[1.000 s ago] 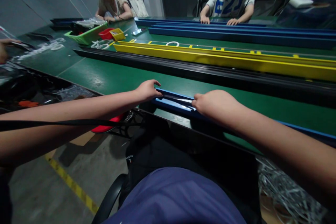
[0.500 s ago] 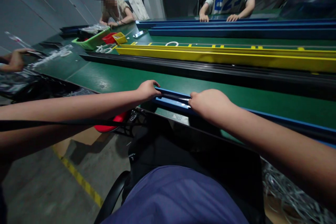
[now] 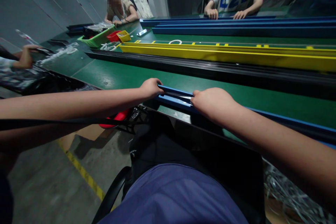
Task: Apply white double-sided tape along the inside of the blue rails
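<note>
A long blue channel-shaped profile [image 3: 174,102] lies along the near edge of the table and runs off to the right under my right forearm. My left hand [image 3: 151,88] is closed on its left end, thumb and fingers gripping the walls. My right hand [image 3: 213,100] is closed a short way to the right, its fingertips in the channel. From those fingertips a thin white strip [image 3: 186,97] points left inside the dark groove. The fingers of my right hand are mostly hidden behind its back.
Across the green table [image 3: 123,71] lie a black profile [image 3: 183,65], a yellow profile [image 3: 223,54] and several blue profiles [image 3: 236,31]. A green basket [image 3: 98,39] and small red [image 3: 113,36] and yellow [image 3: 124,36] bins stand far left. Co-workers sit opposite and at left.
The whole view has shifted slightly, so things appear a little farther right. Both hands keep their places on the blue profile, with hardly any visible movement.
</note>
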`<state>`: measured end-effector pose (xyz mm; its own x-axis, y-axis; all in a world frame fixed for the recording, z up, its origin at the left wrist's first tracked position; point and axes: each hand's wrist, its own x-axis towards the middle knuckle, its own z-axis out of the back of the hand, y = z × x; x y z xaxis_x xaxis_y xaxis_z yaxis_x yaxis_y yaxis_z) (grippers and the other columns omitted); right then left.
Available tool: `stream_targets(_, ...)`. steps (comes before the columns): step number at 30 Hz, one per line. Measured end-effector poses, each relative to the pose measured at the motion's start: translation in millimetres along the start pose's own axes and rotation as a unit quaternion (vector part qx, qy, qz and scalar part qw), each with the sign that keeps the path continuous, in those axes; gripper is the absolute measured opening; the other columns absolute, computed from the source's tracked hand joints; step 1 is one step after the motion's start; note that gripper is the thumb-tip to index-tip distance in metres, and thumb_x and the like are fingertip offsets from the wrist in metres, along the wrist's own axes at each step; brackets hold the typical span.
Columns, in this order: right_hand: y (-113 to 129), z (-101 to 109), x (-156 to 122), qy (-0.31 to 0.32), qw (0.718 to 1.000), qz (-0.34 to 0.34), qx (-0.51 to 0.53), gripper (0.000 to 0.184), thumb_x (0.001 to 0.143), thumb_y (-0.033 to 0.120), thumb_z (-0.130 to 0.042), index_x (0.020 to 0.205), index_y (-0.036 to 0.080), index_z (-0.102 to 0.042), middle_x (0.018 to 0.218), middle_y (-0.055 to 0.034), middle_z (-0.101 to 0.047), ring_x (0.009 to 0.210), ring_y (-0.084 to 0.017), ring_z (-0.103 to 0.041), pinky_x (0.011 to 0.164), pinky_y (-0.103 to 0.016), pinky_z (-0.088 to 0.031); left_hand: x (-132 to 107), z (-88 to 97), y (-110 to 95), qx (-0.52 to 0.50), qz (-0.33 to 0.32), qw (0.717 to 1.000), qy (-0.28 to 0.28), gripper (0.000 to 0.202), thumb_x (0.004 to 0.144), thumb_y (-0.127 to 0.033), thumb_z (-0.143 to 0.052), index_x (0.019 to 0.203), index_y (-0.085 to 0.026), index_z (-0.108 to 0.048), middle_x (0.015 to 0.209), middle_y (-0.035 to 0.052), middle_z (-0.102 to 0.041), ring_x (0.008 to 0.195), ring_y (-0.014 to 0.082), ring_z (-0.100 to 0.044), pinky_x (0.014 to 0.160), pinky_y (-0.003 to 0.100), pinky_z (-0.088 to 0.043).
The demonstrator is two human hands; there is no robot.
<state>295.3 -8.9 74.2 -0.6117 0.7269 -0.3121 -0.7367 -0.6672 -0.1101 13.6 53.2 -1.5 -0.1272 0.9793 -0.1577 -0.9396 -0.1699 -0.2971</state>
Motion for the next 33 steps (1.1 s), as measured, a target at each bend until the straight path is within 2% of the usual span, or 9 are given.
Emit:
stream_targets(3,-1.7,0.3,-0.8,-0.001,1.0,0.012,-0.01,0.032,0.098,0.012,-0.053,0.123,0.007,-0.074,0.098,-0.0223,-0.073,0.099,-0.029,-0.075,0.088,-0.031,-0.057,-0.6,-0.7,0.3,-0.005,0.003,1.0,0.002,0.037,0.07,-0.03,-0.081,0.105,-0.019,-0.082,0.082,0.0058,-0.074,0.077,0.0231,-0.066,0.073,0.031,-0.051)
stream_targets(8,-2.4,-0.3,-1.8,-0.002,0.999,0.025,-0.032,0.032,0.097,0.009,-0.051,0.118,0.011,-0.075,0.102,-0.0187,-0.073,0.09,-0.034,-0.075,0.077,-0.04,-0.06,2.0,1.8,-0.7,0.026,-0.007,0.999,0.023,0.034,0.07,-0.033,-0.079,0.101,-0.019,-0.082,0.081,0.0057,-0.074,0.076,0.0237,-0.067,0.069,0.03,-0.05)
stream_targets(12,-3.9,0.4,-2.3,0.014,0.999,0.028,-0.038,0.033,0.098,0.01,-0.052,0.12,0.014,-0.075,0.107,-0.0166,-0.073,0.091,-0.034,-0.074,0.075,-0.04,-0.061,15.8,8.6,4.2,0.085,-0.017,0.995,0.051,0.034,0.069,-0.039,-0.079,0.098,-0.021,-0.081,0.084,0.0053,-0.075,0.08,0.024,-0.067,0.066,0.028,-0.047)
stream_targets(14,-5.0,0.8,-2.6,0.025,0.998,0.027,-0.045,0.033,0.099,0.011,-0.052,0.121,0.016,-0.076,0.108,-0.0158,-0.072,0.092,-0.034,-0.074,0.075,-0.039,-0.06,25.1,13.6,10.4,0.094,-0.053,0.992,0.068,0.037,0.067,-0.041,-0.079,0.099,-0.022,-0.081,0.089,0.0049,-0.075,0.083,0.0237,-0.067,0.067,0.027,-0.046)
stream_targets(17,-5.6,1.1,-3.3,0.035,0.997,0.026,-0.056,0.036,0.1,0.011,-0.05,0.124,0.016,-0.076,0.108,-0.0159,-0.072,0.092,-0.033,-0.074,0.075,-0.038,-0.06,36.2,20.4,24.2,0.052,-0.125,0.984,0.113,0.041,0.066,-0.042,-0.077,0.103,-0.024,-0.079,0.091,0.0028,-0.074,0.084,0.0217,-0.065,0.068,0.025,-0.045)
stream_targets(21,-4.9,1.7,-4.5,0.031,0.996,0.039,-0.073,0.041,0.098,0.006,-0.048,0.126,0.016,-0.076,0.108,-0.0164,-0.071,0.092,-0.032,-0.074,0.074,-0.035,-0.058,39.1,21.1,45.3,-0.06,-0.15,0.974,0.156,0.042,0.07,-0.045,-0.074,0.105,-0.022,-0.075,0.082,0.001,-0.07,0.075,0.0182,-0.062,0.067,0.026,-0.046)
stream_targets(27,-10.3,-3.6,-2.8,0.042,0.995,0.039,-0.082,0.042,0.097,0.006,-0.049,0.128,0.02,-0.074,0.108,-0.0132,-0.068,0.087,-0.03,-0.074,0.068,-0.033,-0.055,27.6,2.3,66.5,-0.182,-0.173,0.959,0.128,0.04,0.081,-0.045,-0.072,0.111,-0.019,-0.073,0.085,0.0023,-0.069,0.076,0.0163,-0.063,0.07,0.026,-0.05)
stream_targets(33,-14.7,-15.0,0.5,0.048,0.993,0.029,-0.106,0.053,0.093,0.004,-0.053,0.138,0.026,-0.069,0.105,-0.0099,-0.067,0.075,-0.023,-0.069,0.059,-0.026,-0.046,16.1,-17.4,80.0,-0.267,-0.181,0.946,0.028,0.041,0.088,-0.046,-0.069,0.116,-0.016,-0.071,0.096,0.0064,-0.072,0.086,0.0175,-0.066,0.078,0.029,-0.054)
